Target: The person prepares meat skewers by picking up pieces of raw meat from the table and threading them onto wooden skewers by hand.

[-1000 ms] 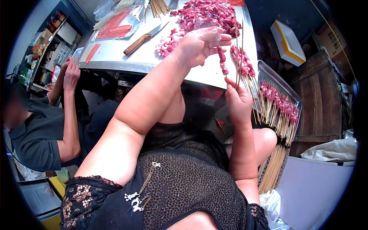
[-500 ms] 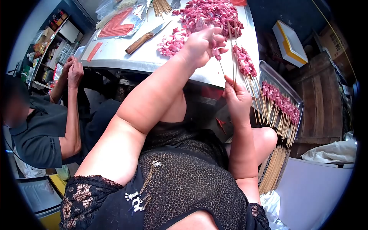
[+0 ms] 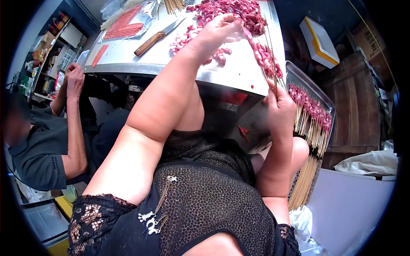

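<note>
My left hand (image 3: 215, 34) reaches over the metal table at the edge of a heap of raw cut meat (image 3: 235, 10). Its fingers are curled and partly blurred, closed at the upper end of a stretched pale-pink meat strip (image 3: 247, 36). That strip runs down along a thin skewer toward my other hand. My right hand (image 3: 280, 104), closed, grips skewer sticks low, near the table's front edge. Loaded meat skewers (image 3: 269, 62) lie just beyond it, partly overlapped by the sticks it holds.
A wooden-handled knife (image 3: 151, 44) lies left of the meat. A metal tray (image 3: 329, 100) of finished skewers stands at right, above bundled bare sticks (image 3: 305, 181). Red strips lie on a plastic sheet (image 3: 145, 23). Another person (image 3: 47, 141) sits at left, hands together.
My right hand has moved right and slightly down beside the loaded skewers. The left hand has shifted up and left to the heap. The view has shifted slightly.
</note>
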A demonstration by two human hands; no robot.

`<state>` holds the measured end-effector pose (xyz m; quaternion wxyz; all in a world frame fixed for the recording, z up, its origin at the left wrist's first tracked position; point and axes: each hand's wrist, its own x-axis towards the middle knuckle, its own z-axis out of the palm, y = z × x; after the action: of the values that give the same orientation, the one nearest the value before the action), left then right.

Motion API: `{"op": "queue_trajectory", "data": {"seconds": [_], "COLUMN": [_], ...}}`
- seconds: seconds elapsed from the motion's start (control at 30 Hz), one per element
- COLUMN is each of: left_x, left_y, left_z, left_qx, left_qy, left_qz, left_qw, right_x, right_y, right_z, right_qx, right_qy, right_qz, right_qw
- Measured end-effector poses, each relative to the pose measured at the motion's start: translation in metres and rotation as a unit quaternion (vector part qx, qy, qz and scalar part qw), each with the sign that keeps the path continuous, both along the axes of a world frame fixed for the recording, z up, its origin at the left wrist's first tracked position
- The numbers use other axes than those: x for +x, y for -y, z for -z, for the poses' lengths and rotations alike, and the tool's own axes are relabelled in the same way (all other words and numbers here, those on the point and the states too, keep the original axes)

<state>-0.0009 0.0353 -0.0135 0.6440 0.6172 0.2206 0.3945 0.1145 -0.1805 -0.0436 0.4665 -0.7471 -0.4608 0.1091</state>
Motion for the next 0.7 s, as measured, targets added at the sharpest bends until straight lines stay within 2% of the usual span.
{"op": "queue_trajectory", "data": {"seconds": [0.03,0.07,0.13,0.17,0.2,0.27,0.3,0.33,0.37,0.4,0.43,0.47,0.53,0.57,0.67,0.7], "left_x": [-0.008,-0.016,-0.026,-0.026,-0.026,-0.023,-0.018,-0.013,-0.009,-0.005,0.001,0.004,0.009,0.008,0.001,-0.002], "left_y": [-0.012,-0.023,-0.012,-0.004,0.003,0.011,0.002,-0.006,-0.014,-0.016,-0.019,-0.020,-0.021,-0.019,-0.024,-0.023], "left_z": [0.006,0.013,0.007,0.001,-0.004,-0.008,0.002,0.010,0.017,0.016,0.012,0.011,0.008,0.006,0.011,0.008], "left_qx": [0.063,0.124,0.196,0.125,0.124,0.266,0.301,0.336,0.368,0.399,0.361,0.362,0.309,0.311,0.288,0.249], "left_qy": [-0.102,-0.203,-0.332,-0.400,-0.402,-0.413,-0.403,-0.394,-0.410,-0.425,-0.529,-0.530,-0.594,-0.594,-0.474,-0.388], "left_qz": [-0.010,-0.021,-0.028,-0.018,-0.016,-0.048,-0.065,-0.083,-0.066,-0.049,0.018,0.019,0.004,0.005,-0.023,-0.030], "left_qw": [0.993,0.971,0.922,0.908,0.907,0.870,0.862,0.851,0.832,0.811,0.767,0.766,0.742,0.742,0.832,0.887], "right_x": [0.007,0.007,0.004,0.000,-0.004,-0.009,-0.016,-0.020,-0.023,-0.027,-0.031,-0.030,-0.028,-0.029,-0.026,-0.025], "right_y": [0.003,0.005,0.007,0.008,0.008,0.009,0.013,0.012,0.011,0.009,0.004,0.000,-0.009,-0.013,-0.018,-0.018], "right_z": [0.002,0.003,0.003,-0.002,-0.006,-0.015,-0.025,-0.024,-0.023,-0.021,-0.016,-0.010,0.001,0.006,0.027,0.030], "right_qx": [-0.053,-0.053,-0.015,0.012,0.010,0.121,0.109,0.108,0.106,0.102,0.108,0.109,0.052,0.051,0.065,0.073], "right_qy": [0.118,0.118,0.341,0.373,0.371,0.264,0.075,0.075,-0.074,-0.222,-0.250,-0.251,-0.392,-0.394,-0.358,-0.368], "right_qz": [0.027,0.026,0.070,0.081,0.081,0.052,-0.008,-0.008,-0.067,-0.124,-0.143,-0.143,-0.159,-0.163,-0.139,-0.127], "right_qw": [0.991,0.991,0.937,0.924,0.925,0.955,0.991,0.991,0.989,0.962,0.952,0.951,0.905,0.903,0.921,0.918]}}
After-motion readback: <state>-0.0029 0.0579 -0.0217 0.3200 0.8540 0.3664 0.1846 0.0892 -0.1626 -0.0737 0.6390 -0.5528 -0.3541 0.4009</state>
